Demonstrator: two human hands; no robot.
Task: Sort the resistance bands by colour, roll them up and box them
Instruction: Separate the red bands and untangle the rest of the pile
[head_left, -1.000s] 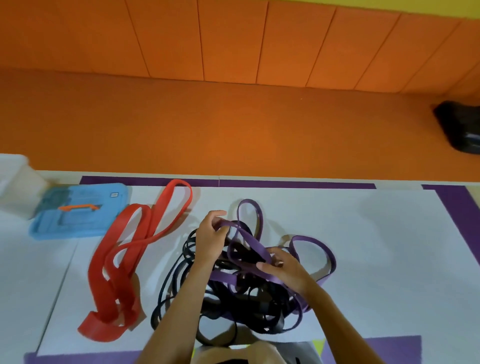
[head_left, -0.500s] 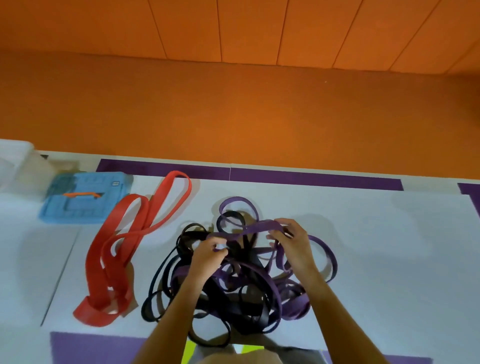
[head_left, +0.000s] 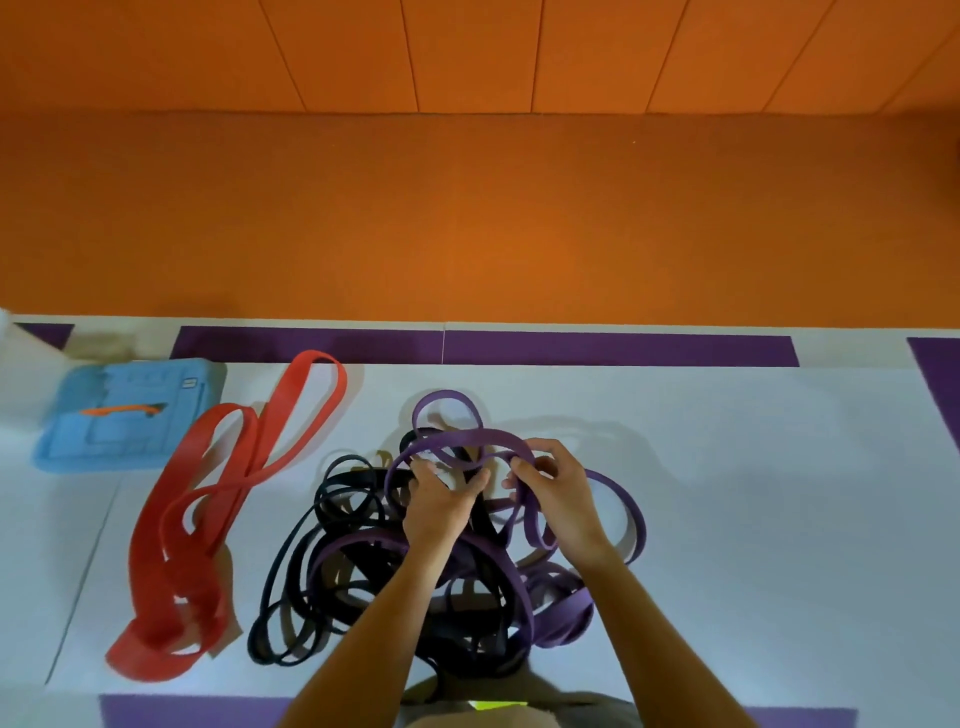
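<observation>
As left hand (head_left: 441, 501) and right hand (head_left: 558, 499) still pinch the purple band (head_left: 467, 435), it arches higher.

Around your work area

You face an orange wall of padded panels (head_left: 467, 52) that runs down into an orange mat (head_left: 467, 218). Nearer you lies a white sheet (head_left: 753, 493), with a purple strip (head_left: 571, 349) along its far edge and another purple patch (head_left: 182, 712) at its near-left corner

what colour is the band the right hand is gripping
Purple. The band held by the right hand shows best in the head view.
</observation>
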